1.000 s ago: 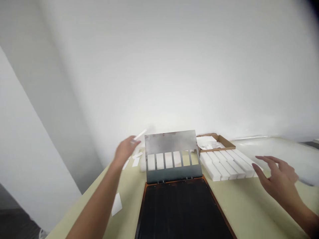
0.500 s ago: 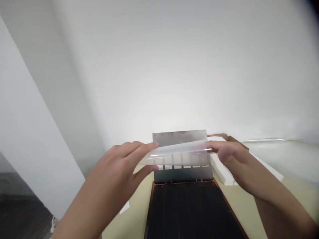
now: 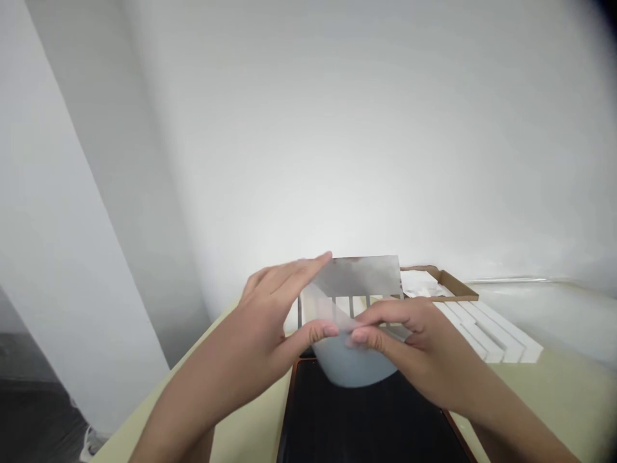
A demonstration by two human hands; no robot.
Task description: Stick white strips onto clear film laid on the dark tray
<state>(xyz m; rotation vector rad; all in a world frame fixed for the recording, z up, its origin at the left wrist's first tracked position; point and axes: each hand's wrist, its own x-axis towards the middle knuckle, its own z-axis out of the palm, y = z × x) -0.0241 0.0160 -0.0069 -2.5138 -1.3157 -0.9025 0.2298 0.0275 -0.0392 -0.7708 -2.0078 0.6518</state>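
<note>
Film [image 3: 354,368] between both hands [image 3: 263,321] [image 3: 419,344]

The wall [image 3: 308,141] is plain white, brightest just above the pale yellow table [image 3: 569,392]. At left stands what may be a pillar [image 3: 53,212], one side shaded grey; dark floor [image 3: 33,418] shows at its foot.

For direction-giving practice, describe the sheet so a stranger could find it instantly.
Find the black board on the table. Above its far end, in front of the slotted plate, the right hand pinches a sheet. Unlike the plate, it is translucent and curved.
</note>
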